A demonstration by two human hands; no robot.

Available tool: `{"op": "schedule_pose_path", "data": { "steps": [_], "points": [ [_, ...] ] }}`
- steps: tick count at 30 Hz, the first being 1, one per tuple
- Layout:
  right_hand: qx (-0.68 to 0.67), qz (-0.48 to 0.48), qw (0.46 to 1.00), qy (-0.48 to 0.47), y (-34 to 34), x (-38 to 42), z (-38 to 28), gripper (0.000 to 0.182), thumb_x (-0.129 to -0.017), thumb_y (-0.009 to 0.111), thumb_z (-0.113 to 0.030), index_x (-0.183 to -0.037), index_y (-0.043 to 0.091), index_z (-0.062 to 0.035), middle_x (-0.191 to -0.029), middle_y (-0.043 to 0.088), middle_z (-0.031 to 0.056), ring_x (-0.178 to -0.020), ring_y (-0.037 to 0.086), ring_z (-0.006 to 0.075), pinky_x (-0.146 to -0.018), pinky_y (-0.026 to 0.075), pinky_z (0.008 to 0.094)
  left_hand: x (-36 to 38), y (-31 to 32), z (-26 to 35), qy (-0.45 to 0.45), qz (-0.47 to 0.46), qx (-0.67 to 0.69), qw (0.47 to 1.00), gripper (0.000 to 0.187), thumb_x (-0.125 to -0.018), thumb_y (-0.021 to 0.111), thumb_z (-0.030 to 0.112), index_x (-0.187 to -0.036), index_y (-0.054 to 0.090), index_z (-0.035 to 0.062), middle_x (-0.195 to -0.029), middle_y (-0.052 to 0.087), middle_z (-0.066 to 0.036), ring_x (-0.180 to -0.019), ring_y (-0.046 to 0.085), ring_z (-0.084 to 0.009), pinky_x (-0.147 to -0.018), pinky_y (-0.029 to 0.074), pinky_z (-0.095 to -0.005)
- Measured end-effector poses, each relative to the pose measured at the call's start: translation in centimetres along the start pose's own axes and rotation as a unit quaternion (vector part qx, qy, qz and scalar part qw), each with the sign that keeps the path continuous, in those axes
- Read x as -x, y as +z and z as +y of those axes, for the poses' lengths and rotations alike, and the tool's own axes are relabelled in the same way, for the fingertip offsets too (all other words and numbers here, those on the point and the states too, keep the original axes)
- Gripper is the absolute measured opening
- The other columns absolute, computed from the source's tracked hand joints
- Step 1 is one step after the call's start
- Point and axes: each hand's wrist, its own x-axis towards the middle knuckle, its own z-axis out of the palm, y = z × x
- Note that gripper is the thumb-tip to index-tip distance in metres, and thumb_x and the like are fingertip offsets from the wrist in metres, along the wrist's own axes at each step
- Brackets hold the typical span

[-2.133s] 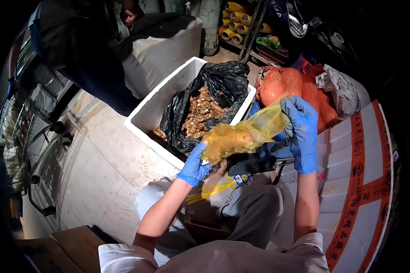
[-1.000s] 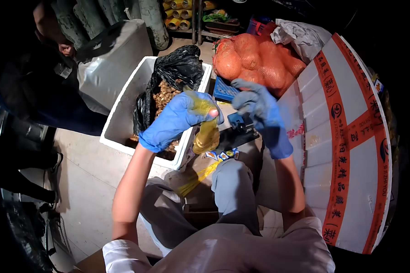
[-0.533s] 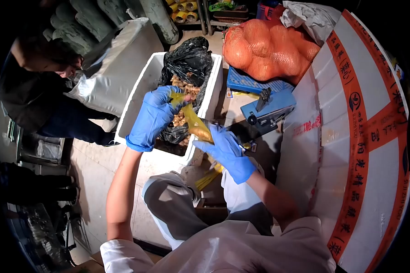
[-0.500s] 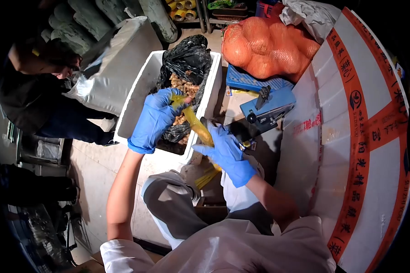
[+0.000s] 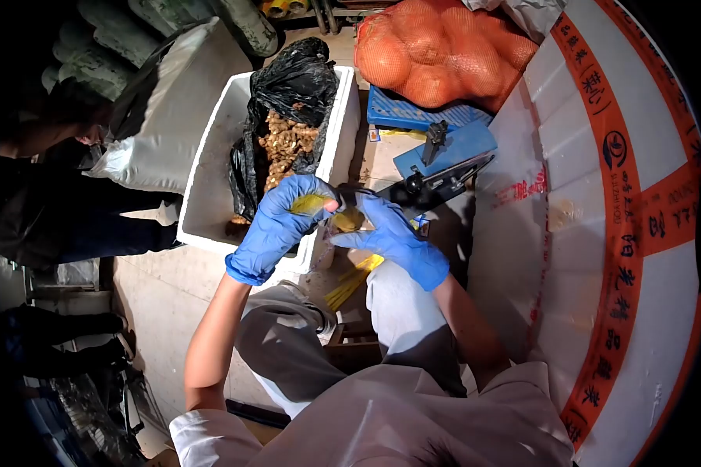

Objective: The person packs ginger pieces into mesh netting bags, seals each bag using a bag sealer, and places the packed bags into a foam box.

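My left hand (image 5: 276, 226), in a blue glove with a bare fingertip showing, is closed around a bunched yellow mesh bag (image 5: 310, 205) just over the front end of the foam box. Facing it, my right hand (image 5: 403, 243), also gloved, curls its thumb and fingers about the bag's yellowish, blurred lower part. What the bag holds cannot be made out. Beyond the hands, pieces of ginger (image 5: 287, 146) lie on a black plastic bag (image 5: 296, 78) inside the white foam box (image 5: 210, 163). More yellow mesh strips (image 5: 354, 282) lie by my knees.
A blue device with a black lever (image 5: 444, 156) stands right of the box. Behind it, a red net sack of large round produce (image 5: 436, 54) rests on a blue slatted base (image 5: 420, 109). A tall white carton with orange tape (image 5: 568, 233) borders my right. Another person (image 5: 62, 187) stands at left.
The yellow bag, stretched long between my hands before, is now bunched up. My hands have come closer together, and the left has moved down and right. The view has shifted slightly.
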Motion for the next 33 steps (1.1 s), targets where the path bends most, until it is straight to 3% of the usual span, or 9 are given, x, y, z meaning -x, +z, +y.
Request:
{"op": "schedule_pose_path", "data": {
  "steps": [1, 5, 11, 19, 26, 28, 29, 32, 33],
  "points": [
    [-0.048, -0.087, 0.993, 0.069, 0.2, -0.4, -0.4, 0.049, -0.061, 0.072, -0.028, -0.098, 0.052, -0.0025, -0.082, 0.057, 0.0104, -0.078, 0.053, 0.0216, -0.069, 0.041, 0.0322, -0.2, 0.0, 0.6, -0.006, -0.006, 0.026, 1.0, 0.016, -0.071, 0.064, 0.008, -0.083, 0.056, 0.002, -0.078, 0.053, -0.002, -0.072, 0.049, -0.0103, -0.066, 0.04, -0.022],
    [-0.107, 0.17, 0.976, -0.087, 2.6, -0.7, 0.2, 0.02, -0.075, 0.059, -0.017, -0.08, 0.052, 0.0016, -0.063, 0.052, 0.0071, -0.055, 0.051, 0.0159, -0.052, 0.042, 0.0266, -1.4, -0.3, 3.6, -0.003, 0.041, 0.041, 0.998, 0.01, -0.075, 0.059, 0.009, -0.082, 0.053, 0.0054, -0.073, 0.055, 0.0, -0.056, 0.045, -0.0025, -0.048, 0.037, -0.0151],
    [-0.381, 0.073, 0.913, 0.124, 1.0, 0.5, -1.5, 0.02, -0.085, 0.047, -0.018, -0.079, 0.051, 0.0012, -0.061, 0.048, 0.0023, -0.051, 0.048, 0.0082, -0.045, 0.04, 0.0218, -2.6, -4.3, 4.4, 0.068, 0.19, 0.202, 0.958, 0.008, -0.08, 0.053, 0.011, -0.082, 0.054, 0.0038, -0.073, 0.053, 0.0, -0.051, 0.038, -0.0015, -0.047, 0.031, -0.0127],
    [-0.227, 0.114, 0.967, -0.017, 1.3, 0.1, -1.7, 0.015, -0.083, 0.049, -0.013, -0.08, 0.052, 0.0013, -0.064, 0.05, 0.0029, -0.052, 0.047, 0.0077, -0.046, 0.039, 0.0217, -1.9, -1.1, 1.5, 0.036, 0.049, 0.08, 0.995, 0.037, -0.064, 0.071, 0.009, -0.096, 0.053, 0.0028, -0.078, 0.05, 0.003, -0.068, 0.044, -0.0042, -0.065, 0.039, -0.0167],
    [-0.191, -0.003, 0.981, -0.017, 0.0, -0.1, -0.9, 0.017, -0.084, 0.046, -0.013, -0.08, 0.051, 0.0022, -0.07, 0.051, 0.0032, -0.062, 0.049, 0.0082, -0.051, 0.04, 0.0217, -3.9, -1.0, 3.4, -0.029, -0.063, 0.089, 0.994, 0.041, -0.069, 0.067, 0.015, -0.104, 0.051, 0.0011, -0.089, 0.056, 0.0, -0.075, 0.05, -0.0051, -0.069, 0.041, -0.0184],
    [-0.49, -0.027, 0.858, 0.15, 0.7, 0.0, 1.2, 0.018, -0.083, 0.048, -0.016, -0.083, 0.05, 0.0018, -0.072, 0.052, 0.0056, -0.063, 0.049, 0.0094, -0.053, 0.04, 0.0221, -4.2, -1.1, 2.6, -0.075, -0.074, 0.065, 0.992, 0.031, -0.072, 0.064, 0.013, -0.099, 0.053, 0.0002, -0.086, 0.059, -0.003, -0.075, 0.051, -0.0067, -0.069, 0.041, -0.018],
    [-0.489, -0.026, 0.858, 0.152, 0.9, 0.0, 1.7, 0.018, -0.083, 0.048, -0.016, -0.083, 0.05, 0.0018, -0.072, 0.052, 0.0056, -0.063, 0.049, 0.0094, -0.053, 0.04, 0.0221, -4.1, -0.9, 2.2, -0.076, -0.076, 0.067, 0.992, 0.031, -0.072, 0.064, 0.013, -0.099, 0.053, 0.0002, -0.086, 0.059, -0.003, -0.075, 0.051, -0.0067, -0.069, 0.041, -0.018],
    [-0.188, 0.135, 0.957, -0.176, 1.3, 0.1, 3.7, 0.012, -0.081, 0.05, -0.014, -0.083, 0.05, -0.0017, -0.069, 0.049, 0.0133, -0.054, 0.045, 0.0265, -0.051, 0.037, 0.0303, -3.9, 0.3, 0.5, -0.098, -0.08, 0.31, 0.942, 0.021, -0.076, 0.059, 0.009, -0.094, 0.053, 0.0018, -0.084, 0.057, -0.003, -0.071, 0.05, -0.0063, -0.065, 0.041, -0.0176],
    [-0.047, 0.113, 0.982, -0.143, 1.3, 0.1, 4.6, 0.014, -0.08, 0.052, -0.014, -0.085, 0.05, -0.0011, -0.07, 0.05, 0.0133, -0.055, 0.045, 0.0271, -0.052, 0.038, 0.0317, -4.0, 0.5, -0.3, -0.1, -0.083, 0.311, 0.942, 0.021, -0.076, 0.059, 0.009, -0.094, 0.053, 0.0018, -0.084, 0.057, -0.003, -0.071, 0.05, -0.0063, -0.065, 0.041, -0.0176]
  ]
}}
